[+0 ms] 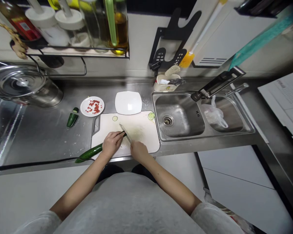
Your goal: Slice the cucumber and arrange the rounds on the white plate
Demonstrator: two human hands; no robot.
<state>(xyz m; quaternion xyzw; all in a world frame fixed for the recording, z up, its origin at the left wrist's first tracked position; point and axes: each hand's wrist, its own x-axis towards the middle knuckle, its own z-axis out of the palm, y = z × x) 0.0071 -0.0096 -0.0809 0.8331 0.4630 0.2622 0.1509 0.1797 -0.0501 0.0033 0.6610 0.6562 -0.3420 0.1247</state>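
Observation:
A long green cucumber [90, 153] lies slantwise over the left front edge of a white cutting board [104, 128]. My left hand [112, 143] is closed over its upper part, fingers pressed down near the cut end. In my right hand [139, 151] is a knife [125, 132], gripped by the handle, its blade beside the cucumber's end just past my left fingertips. One cucumber slice [115, 118] rests near the board's back left, and several pale green slices [151, 116] are grouped at its back right corner.
Behind the board stands a white square plate [128, 103]. A round plate [92, 106] holds chopped red pieces. Left of it lies a cucumber piece [72, 117]. The sink [180, 113] with its faucet [217, 84] is on the right, a steel pot [26, 86] on the left.

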